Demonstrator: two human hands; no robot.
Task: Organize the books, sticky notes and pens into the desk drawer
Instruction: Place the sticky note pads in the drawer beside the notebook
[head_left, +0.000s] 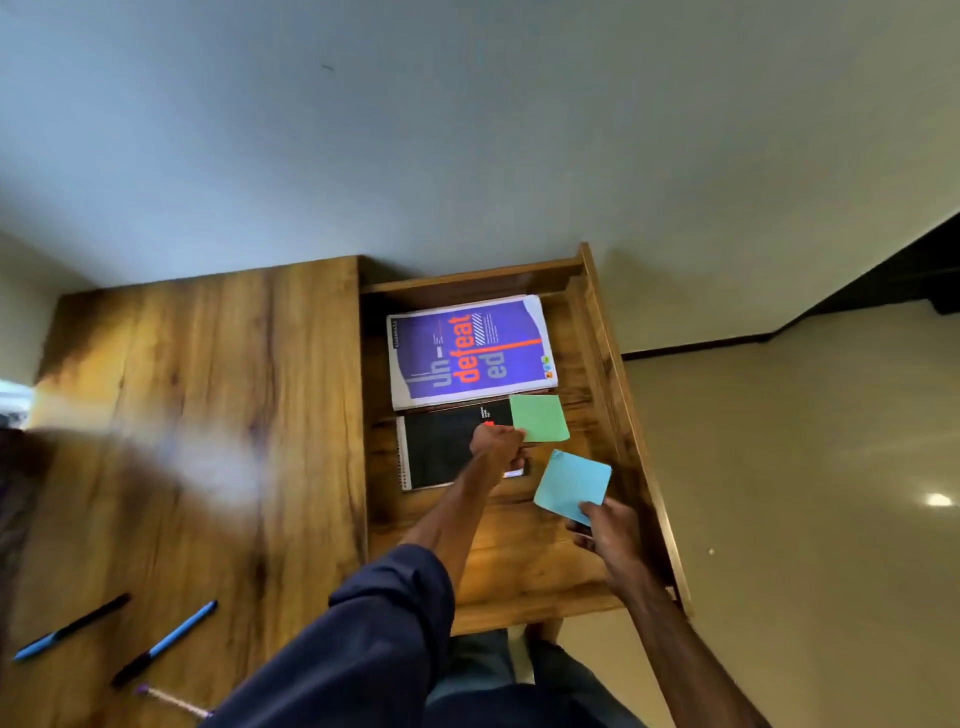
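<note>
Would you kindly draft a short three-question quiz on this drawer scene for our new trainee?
1. True or false: the right hand is empty.
2. What does the left hand pinch? A. the green sticky pad B. a purple book C. a spiral notebook
3. Fill in: the pens lie on the ____, outside the drawer.
Key: 1 false, it holds the blue sticky pad; 2 A; 3 desk top.
</note>
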